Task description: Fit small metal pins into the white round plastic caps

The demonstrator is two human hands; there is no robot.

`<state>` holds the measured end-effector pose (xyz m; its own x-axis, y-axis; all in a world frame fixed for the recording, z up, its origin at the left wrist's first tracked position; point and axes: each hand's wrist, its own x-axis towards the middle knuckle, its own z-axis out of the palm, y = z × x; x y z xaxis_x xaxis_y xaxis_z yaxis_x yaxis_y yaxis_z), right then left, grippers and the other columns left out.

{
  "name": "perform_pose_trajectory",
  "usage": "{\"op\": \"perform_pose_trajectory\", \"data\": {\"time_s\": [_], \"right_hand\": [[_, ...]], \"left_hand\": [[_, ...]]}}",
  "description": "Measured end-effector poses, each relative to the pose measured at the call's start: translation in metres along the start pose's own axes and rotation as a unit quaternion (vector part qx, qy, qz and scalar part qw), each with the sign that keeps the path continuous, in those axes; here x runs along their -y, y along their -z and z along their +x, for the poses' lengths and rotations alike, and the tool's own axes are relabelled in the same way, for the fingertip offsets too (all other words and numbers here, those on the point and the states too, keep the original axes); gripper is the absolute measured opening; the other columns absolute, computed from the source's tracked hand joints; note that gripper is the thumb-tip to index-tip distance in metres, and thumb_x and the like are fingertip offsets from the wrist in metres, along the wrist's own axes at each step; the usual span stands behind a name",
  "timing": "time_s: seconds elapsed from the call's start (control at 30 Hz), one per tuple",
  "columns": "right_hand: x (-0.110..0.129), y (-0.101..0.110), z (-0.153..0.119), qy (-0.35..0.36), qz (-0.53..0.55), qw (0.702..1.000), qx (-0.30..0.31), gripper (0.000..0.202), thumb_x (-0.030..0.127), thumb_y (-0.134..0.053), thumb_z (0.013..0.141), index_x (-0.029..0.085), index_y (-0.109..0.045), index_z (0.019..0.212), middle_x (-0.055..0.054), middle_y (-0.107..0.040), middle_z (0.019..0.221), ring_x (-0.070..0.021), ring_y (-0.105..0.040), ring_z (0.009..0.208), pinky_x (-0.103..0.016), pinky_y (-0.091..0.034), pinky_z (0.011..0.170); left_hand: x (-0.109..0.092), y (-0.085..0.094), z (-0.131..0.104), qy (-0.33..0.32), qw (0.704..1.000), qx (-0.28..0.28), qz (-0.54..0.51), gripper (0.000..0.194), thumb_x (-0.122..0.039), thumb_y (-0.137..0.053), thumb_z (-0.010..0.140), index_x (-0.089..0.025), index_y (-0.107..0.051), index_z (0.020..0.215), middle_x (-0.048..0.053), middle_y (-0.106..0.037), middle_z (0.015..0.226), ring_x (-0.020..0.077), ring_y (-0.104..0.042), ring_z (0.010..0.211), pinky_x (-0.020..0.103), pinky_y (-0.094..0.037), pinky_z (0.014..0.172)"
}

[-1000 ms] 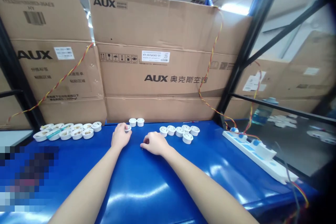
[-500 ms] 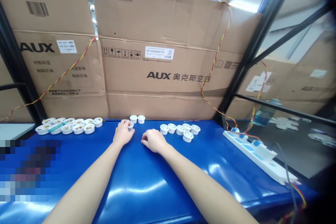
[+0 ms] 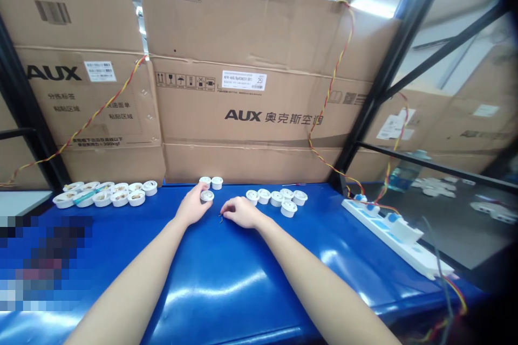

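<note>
My left hand (image 3: 193, 205) is closed around the side of a small round white cup (image 3: 207, 196), which stands on the blue table (image 3: 214, 269). Just behind it are two more white cups (image 3: 217, 183) by the cardboard. To the right, my right hand (image 3: 239, 212) has its fingertips pinched together low over the table. A tiny dark piece (image 3: 220, 219) shows at those fingertips; whether it is gripped or lies on the table is hard to make out. Several white cups (image 3: 288, 208) stand beyond my right hand.
At the left back are two rows of white cups (image 3: 120, 198) with small bits inside, a teal tool (image 3: 84, 197) lying across some. A white power strip (image 3: 399, 242) runs along the right edge. Cardboard sheets (image 3: 243, 164) stand behind, with a twisted wire (image 3: 329, 91) hanging down.
My left hand has shifted slightly, so the cup's top now shows. The fingers of my right hand have lifted a little, and the dark piece shows more clearly beside them.
</note>
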<state>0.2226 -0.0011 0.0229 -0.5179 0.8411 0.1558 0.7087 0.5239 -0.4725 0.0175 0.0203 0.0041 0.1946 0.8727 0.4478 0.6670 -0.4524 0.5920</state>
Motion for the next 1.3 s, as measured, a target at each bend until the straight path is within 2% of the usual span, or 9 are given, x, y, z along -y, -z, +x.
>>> {"op": "perform_pose_trajectory", "data": {"time_s": [0.1, 0.2, 0.37, 0.63, 0.83, 0.93, 1.07, 1.2, 1.3], "right_hand": [[0.001, -0.003, 0.0, 0.002, -0.002, 1.0, -0.018, 0.018, 0.024, -0.058, 0.082, 0.023, -0.075, 0.089, -0.001, -0.075, 0.093, -0.0169, -0.067, 0.086, -0.025, -0.047, 0.081], [0.005, -0.008, 0.001, -0.021, -0.007, 0.999, -0.036, 0.017, 0.027, -0.058, 0.083, 0.023, -0.075, 0.086, 0.0, -0.075, 0.088, -0.0168, -0.067, 0.083, -0.025, -0.046, 0.078], [0.009, -0.012, 0.004, -0.042, -0.036, 0.998, -0.037, 0.015, 0.025, -0.058, 0.082, 0.024, -0.073, 0.081, 0.001, -0.074, 0.083, -0.0162, -0.067, 0.079, -0.024, -0.044, 0.072], [0.011, -0.007, 0.005, -0.018, -0.12, 0.992, -0.025, 0.015, 0.03, -0.058, 0.086, 0.023, -0.072, 0.086, -0.003, -0.072, 0.095, -0.0203, -0.065, 0.091, -0.027, -0.042, 0.078], [0.01, -0.011, 0.005, -0.019, -0.142, 0.989, -0.022, 0.019, 0.03, -0.052, 0.091, 0.02, -0.068, 0.089, -0.007, -0.069, 0.098, -0.0197, -0.063, 0.09, -0.027, -0.041, 0.075], [0.007, -0.014, 0.007, -0.022, -0.108, 0.994, -0.026, 0.02, 0.028, -0.049, 0.092, 0.018, -0.067, 0.091, -0.008, -0.068, 0.098, -0.0188, -0.062, 0.089, -0.027, -0.041, 0.076], [-0.003, -0.014, 0.01, -0.03, 0.004, 0.998, -0.061, 0.023, 0.026, -0.045, 0.093, 0.017, -0.066, 0.091, -0.006, -0.068, 0.094, -0.0166, -0.061, 0.086, -0.026, -0.041, 0.077], [-0.014, -0.011, 0.011, -0.01, 0.111, 0.992, -0.053, 0.027, 0.032, -0.045, 0.093, 0.016, -0.066, 0.089, -0.003, -0.067, 0.087, -0.0142, -0.057, 0.077, -0.024, -0.042, 0.071], [-0.017, -0.011, 0.011, -0.005, 0.159, 0.986, -0.044, 0.028, 0.034, -0.045, 0.092, 0.015, -0.066, 0.088, -0.002, -0.065, 0.081, -0.0127, -0.053, 0.07, -0.023, -0.041, 0.066]], "left_hand": [[-0.005, -0.001, -0.002, -0.041, 0.999, 0.034, -0.006, 0.034, -0.025, -0.06, 0.076, -0.024, -0.053, 0.109, 0.004, -0.064, 0.112, 0.0228, -0.061, 0.102, 0.034, -0.046, 0.091], [-0.007, -0.002, -0.003, -0.068, 0.997, 0.043, -0.002, 0.03, -0.027, -0.058, 0.078, -0.024, -0.056, 0.107, 0.004, -0.064, 0.111, 0.023, -0.061, 0.1, 0.034, -0.047, 0.089], [-0.006, -0.003, -0.003, -0.07, 0.996, 0.048, -0.003, 0.031, -0.025, -0.058, 0.077, -0.024, -0.056, 0.108, 0.004, -0.064, 0.111, 0.0227, -0.061, 0.1, 0.034, -0.047, 0.09], [-0.006, -0.003, -0.004, -0.105, 0.993, 0.058, 0.007, 0.032, -0.028, -0.06, 0.079, -0.024, -0.057, 0.11, 0.006, -0.059, 0.117, 0.0237, -0.055, 0.113, 0.035, -0.043, 0.099], [-0.011, 0.001, -0.005, -0.118, 0.991, 0.056, 0.018, 0.03, -0.024, -0.061, 0.078, -0.023, -0.059, 0.108, 0.006, -0.059, 0.117, 0.0247, -0.053, 0.114, 0.036, -0.042, 0.1], [-0.015, 0.003, -0.005, -0.132, 0.989, 0.06, 0.032, 0.031, -0.022, -0.061, 0.076, -0.023, -0.06, 0.107, 0.007, -0.06, 0.117, 0.0253, -0.054, 0.112, 0.037, -0.043, 0.099], [-0.019, 0.004, -0.003, -0.184, 0.981, 0.04, 0.057, 0.024, -0.018, -0.06, 0.077, -0.024, -0.064, 0.101, 0.006, -0.061, 0.119, 0.0241, -0.053, 0.113, 0.037, -0.042, 0.099], [-0.021, 0.002, 0.0, -0.217, 0.972, 0.053, 0.075, 0.012, -0.023, -0.058, 0.083, -0.025, -0.068, 0.088, 0.004, -0.066, 0.111, 0.0231, -0.054, 0.112, 0.039, -0.04, 0.099], [-0.019, 0.0, 0.001, -0.215, 0.972, 0.045, 0.077, 0.012, -0.026, -0.058, 0.085, -0.025, -0.07, 0.084, 0.003, -0.069, 0.106, 0.0224, -0.056, 0.108, 0.04, -0.04, 0.098]]}}
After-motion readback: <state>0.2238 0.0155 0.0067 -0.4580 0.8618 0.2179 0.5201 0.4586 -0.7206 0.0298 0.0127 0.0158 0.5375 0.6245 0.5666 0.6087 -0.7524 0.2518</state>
